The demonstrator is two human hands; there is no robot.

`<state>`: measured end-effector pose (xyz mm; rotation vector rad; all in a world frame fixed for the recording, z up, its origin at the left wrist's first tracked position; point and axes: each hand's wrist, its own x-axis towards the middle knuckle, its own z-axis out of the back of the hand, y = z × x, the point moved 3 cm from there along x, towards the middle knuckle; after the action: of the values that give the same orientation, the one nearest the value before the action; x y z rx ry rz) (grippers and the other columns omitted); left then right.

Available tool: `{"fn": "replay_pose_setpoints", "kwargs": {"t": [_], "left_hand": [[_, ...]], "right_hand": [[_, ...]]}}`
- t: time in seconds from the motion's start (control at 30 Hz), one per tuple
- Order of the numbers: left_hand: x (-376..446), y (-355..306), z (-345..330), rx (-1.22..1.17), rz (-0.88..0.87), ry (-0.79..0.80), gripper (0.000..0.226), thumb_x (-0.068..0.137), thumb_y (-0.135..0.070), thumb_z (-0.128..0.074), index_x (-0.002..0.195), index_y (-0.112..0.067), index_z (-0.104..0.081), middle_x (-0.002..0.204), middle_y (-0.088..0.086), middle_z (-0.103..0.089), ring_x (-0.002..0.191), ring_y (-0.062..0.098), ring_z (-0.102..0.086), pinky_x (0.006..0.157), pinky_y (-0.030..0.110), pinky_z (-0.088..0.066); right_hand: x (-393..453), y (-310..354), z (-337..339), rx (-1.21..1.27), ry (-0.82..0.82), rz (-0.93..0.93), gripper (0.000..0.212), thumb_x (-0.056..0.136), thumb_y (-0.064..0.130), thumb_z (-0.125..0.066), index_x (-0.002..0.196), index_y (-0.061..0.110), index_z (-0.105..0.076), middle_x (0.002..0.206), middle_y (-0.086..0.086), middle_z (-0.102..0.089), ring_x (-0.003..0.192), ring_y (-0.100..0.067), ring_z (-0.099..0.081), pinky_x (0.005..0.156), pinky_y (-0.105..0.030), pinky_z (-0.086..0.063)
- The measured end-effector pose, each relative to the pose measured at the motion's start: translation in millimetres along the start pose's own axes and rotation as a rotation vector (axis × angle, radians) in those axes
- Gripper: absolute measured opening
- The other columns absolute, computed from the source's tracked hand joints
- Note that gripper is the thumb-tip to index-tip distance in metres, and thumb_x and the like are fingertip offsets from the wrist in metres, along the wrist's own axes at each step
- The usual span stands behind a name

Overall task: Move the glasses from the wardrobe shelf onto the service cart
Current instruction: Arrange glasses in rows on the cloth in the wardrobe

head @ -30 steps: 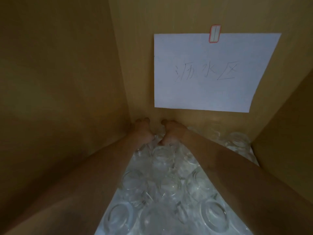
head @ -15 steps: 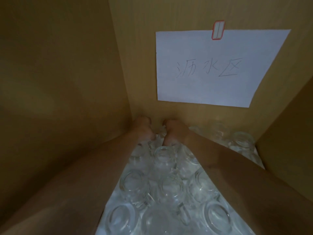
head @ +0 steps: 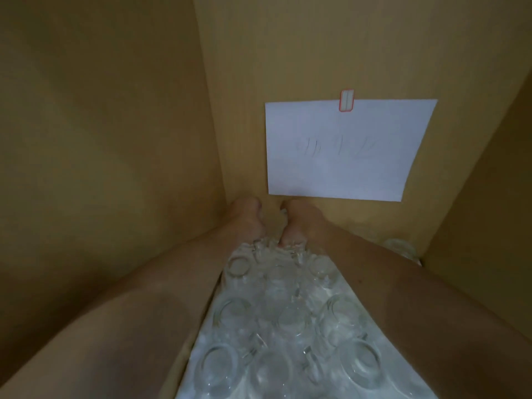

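Both hands reach to the back of the shelf, over the glasses.

The left hand (head: 247, 218) and right hand (head: 296, 223) sit side by side at centre frame, against the back wall (head: 316, 53). Their fingers curl down at the far row of glasses (head: 276, 321), but blur and glare hide whether they grip one, so I cannot tell. The glasses stand mouth-up in rows on the pale shelf (head: 414, 391), filling the lower middle of the frame between the two forearms, nearer the viewer than the hands. One more glass (head: 400, 247) stands alone at right, by the right wall. I judge the nearest glasses lie straight under the fingertips, equally close to either hand, so a lift goes up and back along the forearms. A white paper (head: 345, 151) hangs above the hands. No cart is in view.
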<state>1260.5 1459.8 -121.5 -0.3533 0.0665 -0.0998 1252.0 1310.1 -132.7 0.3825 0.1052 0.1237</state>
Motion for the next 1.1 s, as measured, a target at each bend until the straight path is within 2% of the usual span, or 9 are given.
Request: {"fn": "replay_pose_setpoints", "kwargs": {"t": [0.23, 0.37, 0.53, 0.67, 0.8, 0.9, 1.0, 1.03, 1.1], "left_hand": [[-38.7, -18.1, 60.7, 0.023, -0.076, -0.179, 0.058, 0.061, -0.019, -0.084, 0.117, -0.019, -0.067, 0.117, 0.006, -0.064, 0.102, 0.025, -0.065, 0.070, 0.023, -0.050], [-63.4, -26.1, 99.9, -0.075, -0.101, -0.305, 0.067, 0.057, -0.023, -0.090, 0.120, -0.018, -0.066, 0.120, 0.007, -0.064, 0.106, 0.027, -0.066, 0.079, 0.029, -0.058], [-102.2, -33.3, 134.4, -0.318, -0.074, -0.498, 0.069, 0.061, -0.026, -0.089, 0.125, -0.022, -0.064, 0.118, 0.008, -0.065, 0.102, 0.028, -0.066, 0.083, 0.037, -0.061], [-138.0, -33.5, 142.0, -0.558, -0.012, -0.640, 0.067, 0.062, -0.035, -0.090, 0.123, -0.026, -0.066, 0.116, 0.005, -0.065, 0.102, 0.025, -0.066, 0.085, 0.032, -0.058], [-179.7, -27.7, 140.0, -0.860, -0.030, -0.693, 0.039, 0.058, -0.035, -0.091, 0.078, -0.035, -0.057, 0.079, -0.017, -0.059, 0.074, 0.012, -0.063, 0.058, 0.014, -0.044], [-210.2, -24.5, 136.0, -1.110, -0.050, -0.687, 0.047, 0.060, -0.032, -0.084, 0.103, -0.025, -0.066, 0.090, -0.006, -0.066, 0.090, 0.025, -0.068, 0.080, 0.030, -0.057], [-237.3, -25.3, 131.2, -1.372, 0.000, -0.594, 0.057, 0.063, -0.026, -0.088, 0.114, -0.020, -0.064, 0.105, 0.004, -0.070, 0.098, 0.029, -0.069, 0.088, 0.041, -0.059], [-247.0, -25.7, 129.0, -1.420, 0.017, -0.560, 0.060, 0.063, -0.025, -0.090, 0.117, -0.020, -0.064, 0.107, 0.004, -0.070, 0.098, 0.029, -0.069, 0.088, 0.043, -0.059], [-268.6, -27.1, 123.0, -1.501, 0.041, -0.499, 0.062, 0.064, -0.023, -0.094, 0.118, -0.020, -0.064, 0.106, 0.004, -0.070, 0.096, 0.028, -0.070, 0.086, 0.047, -0.060]], "right_hand": [[-49.0, 25.9, 70.0, -0.021, -0.172, -0.036, 0.076, 0.044, 0.042, -0.095, 0.109, 0.027, -0.060, 0.102, 0.006, -0.063, 0.082, -0.014, -0.059, 0.069, -0.027, -0.053], [-86.2, 36.0, 103.4, 0.026, -0.300, -0.042, 0.082, 0.047, 0.043, -0.097, 0.116, 0.022, -0.058, 0.106, 0.002, -0.061, 0.090, -0.020, -0.058, 0.072, -0.030, -0.050], [-140.0, 39.7, 121.1, 0.225, -0.489, -0.155, 0.067, 0.055, 0.042, -0.094, 0.109, 0.023, -0.061, 0.106, 0.001, -0.067, 0.095, -0.023, -0.066, 0.072, -0.029, -0.049], [-188.5, 34.5, 112.8, 0.516, -0.661, -0.294, 0.072, 0.053, 0.040, -0.094, 0.113, 0.019, -0.059, 0.105, 0.001, -0.066, 0.093, -0.021, -0.065, 0.073, -0.030, -0.052], [-232.7, 28.8, 97.4, 1.021, -0.796, -0.303, 0.067, 0.057, 0.024, -0.098, 0.111, 0.011, -0.061, 0.107, -0.006, -0.069, 0.102, -0.028, -0.069, 0.088, -0.045, -0.058], [-266.9, 33.1, 86.3, 1.388, -0.683, -0.359, 0.071, 0.066, 0.026, -0.095, 0.125, 0.011, -0.057, 0.114, -0.009, -0.067, 0.099, -0.029, -0.071, 0.086, -0.045, -0.060], [-305.7, 35.5, 72.3, 1.593, -0.683, -0.354, 0.053, 0.073, 0.026, -0.090, 0.119, 0.011, -0.066, 0.096, -0.008, -0.075, 0.068, -0.020, -0.076, 0.055, -0.031, -0.059], [-317.0, 36.4, 66.1, 1.664, -0.677, -0.325, 0.048, 0.077, 0.025, -0.088, 0.119, 0.010, -0.068, 0.097, -0.009, -0.077, 0.072, -0.021, -0.077, 0.056, -0.033, -0.060], [-336.6, 40.4, 54.1, 1.767, -0.629, -0.265, 0.043, 0.086, 0.027, -0.079, 0.124, 0.010, -0.067, 0.110, -0.012, -0.076, 0.097, -0.028, -0.075, 0.082, -0.044, -0.062]]}}
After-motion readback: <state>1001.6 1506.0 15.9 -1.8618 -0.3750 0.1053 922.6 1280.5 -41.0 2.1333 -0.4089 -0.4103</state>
